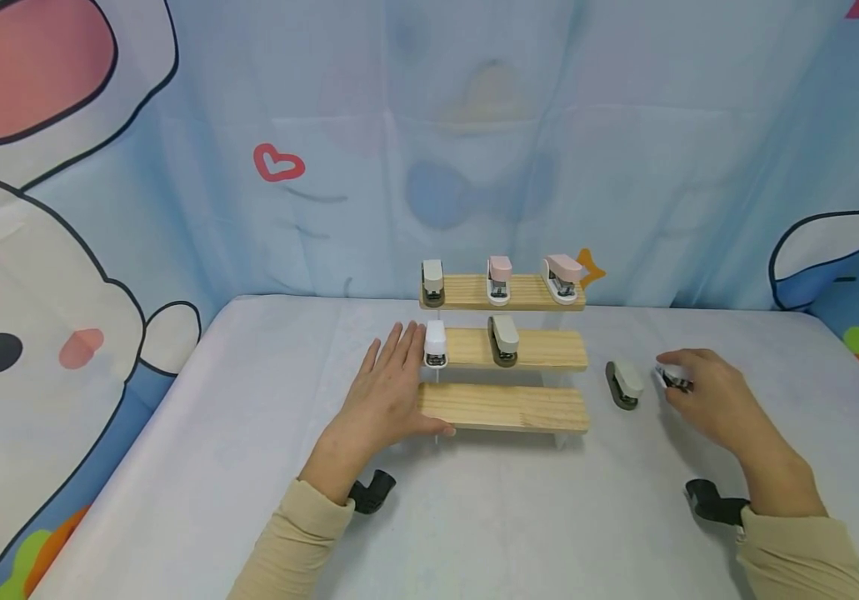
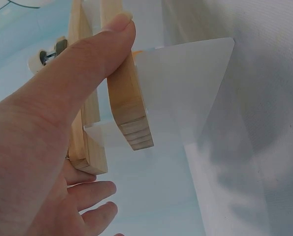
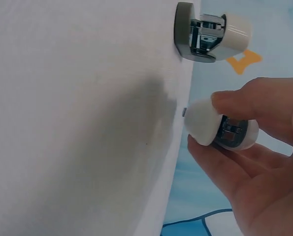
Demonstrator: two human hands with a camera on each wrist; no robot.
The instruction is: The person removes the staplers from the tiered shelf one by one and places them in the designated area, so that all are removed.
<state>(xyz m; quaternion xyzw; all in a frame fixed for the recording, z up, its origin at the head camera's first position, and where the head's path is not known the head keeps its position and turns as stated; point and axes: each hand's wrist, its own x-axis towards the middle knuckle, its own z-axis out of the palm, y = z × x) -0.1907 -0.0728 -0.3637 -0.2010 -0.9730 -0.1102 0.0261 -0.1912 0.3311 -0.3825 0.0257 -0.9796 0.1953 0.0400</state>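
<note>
A three-tier wooden stand (image 1: 504,408) holds mini staplers. My left hand (image 1: 387,387) lies along its left end with fingers straight, the thumb touching the front edge of the bottom board (image 2: 129,108). Off to the right, my right hand (image 1: 717,400) pinches a white stapler (image 3: 201,123) between thumb and fingers, tilted in the right wrist view. Beside that hand a grey-and-white stapler (image 1: 627,382) sits on the table. A white stapler (image 1: 435,342) and a grey-and-white stapler (image 1: 505,337) occupy the middle board.
On the top board are a grey-and-white stapler (image 1: 432,279), a small pink stapler (image 1: 500,279) and a larger pink stapler (image 1: 562,275). A white cloth covers the table (image 1: 504,525). Behind it hangs a blue cartoon curtain (image 1: 369,217). Black camera mounts (image 1: 372,492) show at both wrists.
</note>
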